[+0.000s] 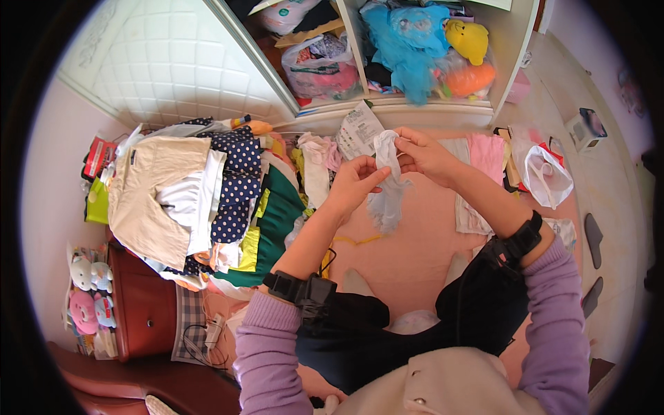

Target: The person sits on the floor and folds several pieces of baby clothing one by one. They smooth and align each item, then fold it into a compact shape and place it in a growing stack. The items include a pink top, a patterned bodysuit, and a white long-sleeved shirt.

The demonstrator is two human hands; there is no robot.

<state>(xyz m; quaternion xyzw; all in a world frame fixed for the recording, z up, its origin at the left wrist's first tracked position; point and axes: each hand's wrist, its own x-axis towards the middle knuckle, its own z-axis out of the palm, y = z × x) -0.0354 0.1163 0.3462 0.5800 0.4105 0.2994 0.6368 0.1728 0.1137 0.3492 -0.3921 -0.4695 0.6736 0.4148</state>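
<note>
A thin white cloth garment (pixel 390 199) hangs between my two hands, its upper end bunched and its pale, frilled lower end hanging loose. My left hand (pixel 361 181) pinches its left side between thumb and fingers. My right hand (pixel 417 153) grips the bunched upper part, with the fingertips partly hidden by the cloth. Behind it, a sheet of printed paper (pixel 358 132) leans against the wardrobe base. Below the cloth spreads a pink bed sheet (pixel 420 223), where a thin yellow strip (pixel 358 240) lies.
On the left rises a heap of clothes with beige trousers (pixel 132 197) on top. Folded pink clothing (pixel 485 155) and a white plastic bag (pixel 547 176) lie to the right. The open wardrobe (pixel 358 46) holds bagged items. A power strip (pixel 213 332) sits near the red-brown nightstand (pixel 145 306).
</note>
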